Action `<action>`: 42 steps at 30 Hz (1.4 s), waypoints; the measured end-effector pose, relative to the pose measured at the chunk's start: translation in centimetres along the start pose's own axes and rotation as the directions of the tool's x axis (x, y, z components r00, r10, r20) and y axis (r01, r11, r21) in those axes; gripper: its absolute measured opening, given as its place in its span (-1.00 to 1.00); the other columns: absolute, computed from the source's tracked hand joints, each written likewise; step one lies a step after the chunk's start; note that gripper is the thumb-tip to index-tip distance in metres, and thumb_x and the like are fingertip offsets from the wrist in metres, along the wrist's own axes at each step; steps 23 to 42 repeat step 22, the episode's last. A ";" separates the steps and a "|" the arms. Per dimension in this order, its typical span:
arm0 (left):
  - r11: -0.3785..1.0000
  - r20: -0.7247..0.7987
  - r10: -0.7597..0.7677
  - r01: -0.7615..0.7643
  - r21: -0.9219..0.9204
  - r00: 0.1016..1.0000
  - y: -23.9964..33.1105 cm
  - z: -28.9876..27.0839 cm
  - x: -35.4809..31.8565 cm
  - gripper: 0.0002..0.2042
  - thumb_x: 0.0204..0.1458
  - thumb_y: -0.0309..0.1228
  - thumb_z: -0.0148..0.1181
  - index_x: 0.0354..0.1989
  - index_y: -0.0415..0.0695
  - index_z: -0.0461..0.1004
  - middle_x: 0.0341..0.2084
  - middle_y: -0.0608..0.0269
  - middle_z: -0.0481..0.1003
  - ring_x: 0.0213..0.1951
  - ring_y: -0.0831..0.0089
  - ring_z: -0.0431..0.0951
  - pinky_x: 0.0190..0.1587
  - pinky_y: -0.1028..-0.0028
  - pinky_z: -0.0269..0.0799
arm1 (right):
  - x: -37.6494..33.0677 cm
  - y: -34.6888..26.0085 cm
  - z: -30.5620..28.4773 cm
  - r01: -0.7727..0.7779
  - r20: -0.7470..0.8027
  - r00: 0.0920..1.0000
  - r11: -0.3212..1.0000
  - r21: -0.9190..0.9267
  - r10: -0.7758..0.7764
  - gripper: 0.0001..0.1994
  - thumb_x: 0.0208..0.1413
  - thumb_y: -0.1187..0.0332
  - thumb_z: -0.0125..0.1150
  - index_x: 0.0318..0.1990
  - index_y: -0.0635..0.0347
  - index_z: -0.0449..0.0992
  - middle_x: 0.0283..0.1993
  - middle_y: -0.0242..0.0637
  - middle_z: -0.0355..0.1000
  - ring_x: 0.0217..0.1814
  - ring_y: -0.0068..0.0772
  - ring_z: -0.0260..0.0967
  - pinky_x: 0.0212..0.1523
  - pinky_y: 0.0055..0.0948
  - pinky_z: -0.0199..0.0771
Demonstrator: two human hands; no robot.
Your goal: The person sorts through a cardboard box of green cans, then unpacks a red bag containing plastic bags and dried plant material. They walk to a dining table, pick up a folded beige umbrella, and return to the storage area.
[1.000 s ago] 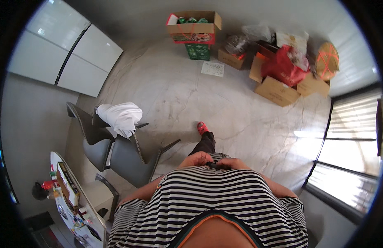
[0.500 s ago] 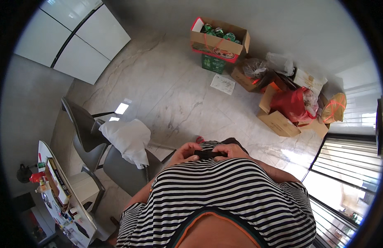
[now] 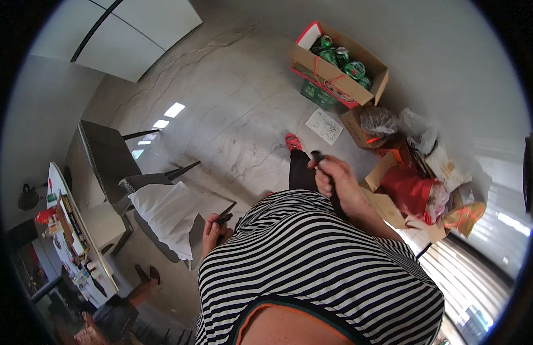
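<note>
Out to my left, beside the grey chair, my left hand (image 3: 212, 234) is closed around a small black piece (image 3: 224, 218) that pokes out past its fingers. Farther forward on the right, my right hand (image 3: 340, 177) grips another black piece (image 3: 317, 155), its rounded end showing above the fist. Dark material also shows under the right hand, though whether it belongs to that piece I cannot tell. Both hands are raised in front of my striped shirt (image 3: 312, 247), well apart from each other. The kind of the black pieces is not clear.
Grey chairs (image 3: 105, 155), one with a white cloth (image 3: 163, 215), stand left by a cluttered table (image 3: 108, 282). A carton (image 3: 341, 80) of green cans, open boxes (image 3: 387, 210) and bags line the right wall. A co-worker's foot (image 3: 148, 275) shows lower left.
My hands were together on a black thing at my waist; now they have parted, left hand to the left, right hand forward and right, each with a black piece. My right foot has come into view.
</note>
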State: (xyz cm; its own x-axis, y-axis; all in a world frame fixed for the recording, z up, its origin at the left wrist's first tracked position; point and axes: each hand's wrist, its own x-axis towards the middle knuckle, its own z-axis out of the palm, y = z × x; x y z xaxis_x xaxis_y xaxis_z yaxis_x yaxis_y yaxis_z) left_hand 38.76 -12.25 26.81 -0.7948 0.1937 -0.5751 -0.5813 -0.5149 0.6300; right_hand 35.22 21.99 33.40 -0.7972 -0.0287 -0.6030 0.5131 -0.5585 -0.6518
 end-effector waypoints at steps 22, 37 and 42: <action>0.941 -0.472 -0.058 0.206 0.268 0.880 -11.1 11.0 -1.5 -0.45 -0.21 -0.48 0.28 0.03 -0.12 0.21 -0.25 0.23 0.40 -0.26 0.49 0.40 -0.10 0.55 0.31 | 6.6 -10.0 -6.0 -0.250 0.375 0.896 0.968 -0.014 0.237 -0.74 0.14 0.26 -0.07 -0.25 0.30 0.40 -0.75 -0.54 0.09 -0.79 -0.76 -0.06 -0.79 -0.70 -0.08; 0.941 -0.472 -0.058 0.206 0.268 0.880 -11.1 11.0 -1.5 -0.45 -0.21 -0.48 0.28 0.03 -0.12 0.21 -0.25 0.23 0.40 -0.26 0.49 0.40 -0.10 0.55 0.31 | 6.6 -10.0 -6.0 -0.250 0.375 0.896 0.968 -0.014 0.237 -0.74 0.14 0.26 -0.07 -0.25 0.30 0.40 -0.75 -0.54 0.09 -0.79 -0.76 -0.06 -0.79 -0.70 -0.08; 0.941 -0.472 -0.058 0.206 0.268 0.880 -11.1 11.0 -1.5 -0.45 -0.21 -0.48 0.28 0.03 -0.12 0.21 -0.25 0.23 0.40 -0.26 0.49 0.40 -0.10 0.55 0.31 | 6.6 -10.0 -6.0 -0.250 0.375 0.896 0.968 -0.014 0.237 -0.74 0.14 0.26 -0.07 -0.25 0.30 0.40 -0.75 -0.54 0.09 -0.79 -0.76 -0.06 -0.79 -0.70 -0.08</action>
